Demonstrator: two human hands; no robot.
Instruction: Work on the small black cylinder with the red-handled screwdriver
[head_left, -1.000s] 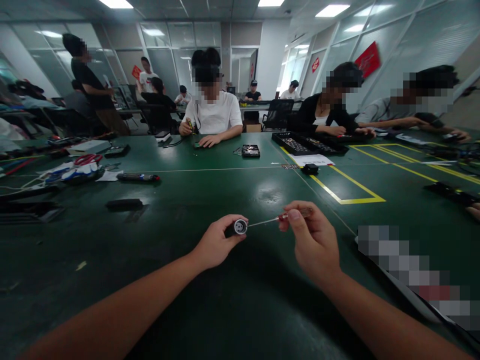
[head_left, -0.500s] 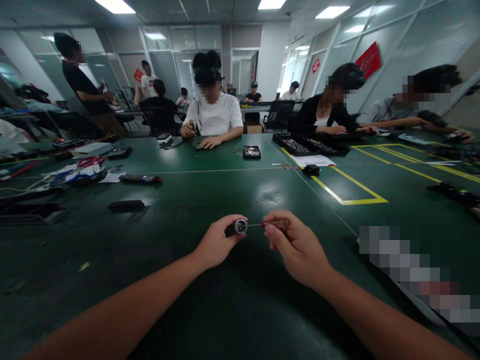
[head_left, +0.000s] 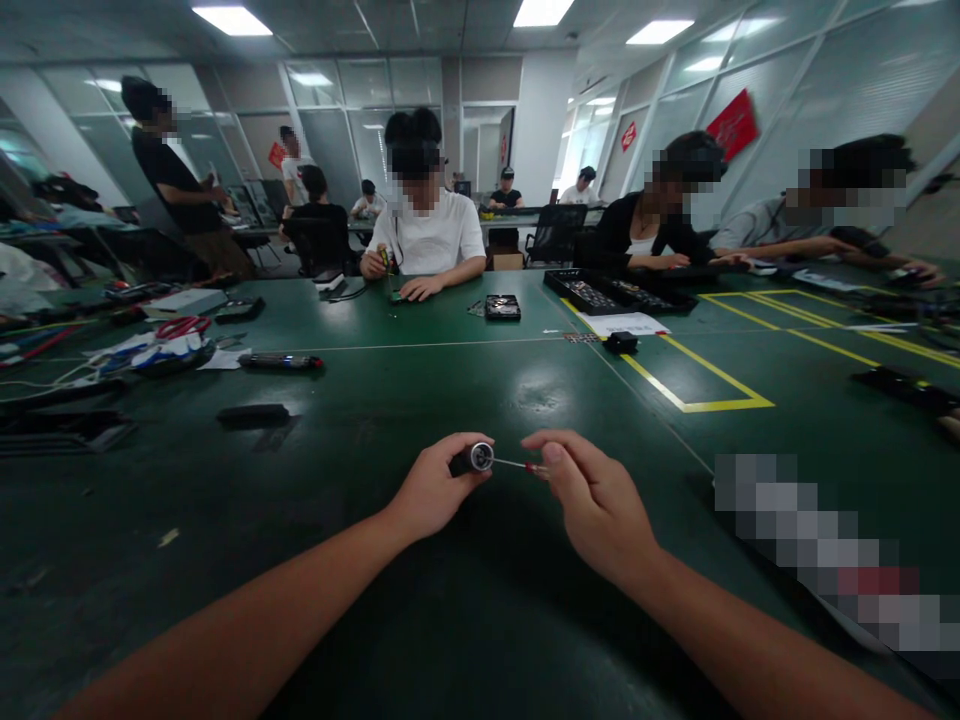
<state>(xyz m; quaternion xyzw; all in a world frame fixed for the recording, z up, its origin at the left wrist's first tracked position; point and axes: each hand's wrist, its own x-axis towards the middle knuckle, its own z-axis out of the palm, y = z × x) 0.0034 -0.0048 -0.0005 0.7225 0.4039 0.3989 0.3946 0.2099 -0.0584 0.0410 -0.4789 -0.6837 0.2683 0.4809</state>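
My left hand [head_left: 431,490] grips a small black cylindrical part [head_left: 472,459] with a round silver end face turned to the right. In my right hand [head_left: 596,505] is a thin screwdriver [head_left: 517,465] with a reddish handle, pinched between thumb and fingers. Its metal shaft points left, and the tip sits at the silver face of the part. Both hands hover just above the dark green table [head_left: 375,400], close together at the centre of the view.
A black flat piece [head_left: 253,412] and a dark pen-like tool [head_left: 279,361] lie to the left, beyond them red scissors [head_left: 180,327] and cables. Yellow tape lines [head_left: 697,385], a small black box [head_left: 621,341] and black trays [head_left: 615,290] are at the right. Several people work across the table.
My right hand has moved left and down towards the part, so less of the screwdriver shaft shows between the hands. The left hand has hardly moved.
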